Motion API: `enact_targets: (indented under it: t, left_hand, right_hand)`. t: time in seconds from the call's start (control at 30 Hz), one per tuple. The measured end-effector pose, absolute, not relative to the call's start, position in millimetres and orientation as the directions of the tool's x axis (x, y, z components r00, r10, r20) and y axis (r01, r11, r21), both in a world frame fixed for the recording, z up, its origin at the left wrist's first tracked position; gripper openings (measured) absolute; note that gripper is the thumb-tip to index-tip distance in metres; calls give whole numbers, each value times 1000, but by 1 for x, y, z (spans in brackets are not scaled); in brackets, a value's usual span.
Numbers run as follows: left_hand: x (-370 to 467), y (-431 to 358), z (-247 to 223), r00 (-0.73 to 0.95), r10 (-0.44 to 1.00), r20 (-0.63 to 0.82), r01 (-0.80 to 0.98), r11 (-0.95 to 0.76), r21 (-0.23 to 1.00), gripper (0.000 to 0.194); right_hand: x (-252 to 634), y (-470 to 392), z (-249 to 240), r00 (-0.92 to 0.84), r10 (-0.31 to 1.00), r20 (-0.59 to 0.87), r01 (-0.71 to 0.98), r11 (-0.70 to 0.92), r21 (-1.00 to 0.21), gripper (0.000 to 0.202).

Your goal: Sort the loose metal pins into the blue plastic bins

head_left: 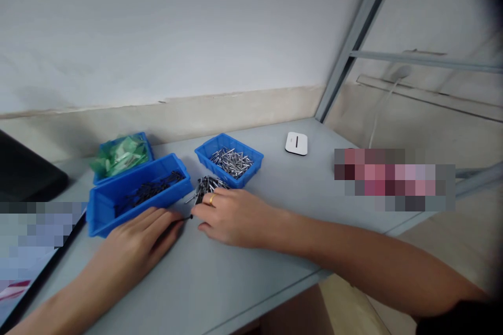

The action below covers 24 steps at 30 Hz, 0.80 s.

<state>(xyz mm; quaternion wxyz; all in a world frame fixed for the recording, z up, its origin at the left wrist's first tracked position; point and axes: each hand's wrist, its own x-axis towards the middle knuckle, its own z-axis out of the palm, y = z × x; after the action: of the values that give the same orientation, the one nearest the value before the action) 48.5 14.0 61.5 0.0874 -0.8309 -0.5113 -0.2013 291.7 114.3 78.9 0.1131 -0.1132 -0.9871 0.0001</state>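
Note:
My left hand [147, 233] is pinched on a small dark screw [189, 217] just in front of the long blue bin [94, 217], which holds dark screws [151, 189]. Close to its right, my right hand [228, 214], with a ring on one finger, reaches to a loose pile of metal pieces [208, 185] on the table. Its fingers are bent; what they hold, if anything, is hidden. Behind the pile stands a smaller blue bin [252, 171] with silvery pins or rivets [232, 161].
Another blue bin [146, 141] with a green plastic bag [122, 156] stands at the back left. A white device [296, 143] lies on the grey table [275, 178] near the wall. Dark equipment is at the left, a metal frame [346, 63] at the right.

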Motion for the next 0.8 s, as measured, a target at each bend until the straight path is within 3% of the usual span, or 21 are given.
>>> enact_targets:
  t: [0.1,0.17,0.47,0.63,0.8]
  left_hand:
    - [51,12,62,345,843,413,855,-464,232,25]
    - [53,12,64,340,845,412,838,-471,274,19]
    - [61,8,66,304,861,407,814,-457,359,27]
    - [62,7,66,338,836,432,789,-502,354,20]
    - [67,8,71,356,828,434,767,-524,370,18]
  right_hand:
    - [292,113,80,-941,262,213,258,965,-50,23]
    - [292,112,79,-952,240,189,237,971,-40,24]
    - [289,111,83,-963,203,178,201,979,-30,30]
    - [290,109,87,-963,200,178,195,980,-45,37]
    - [290,110,85,-966,166,199,162,986,-34,31]
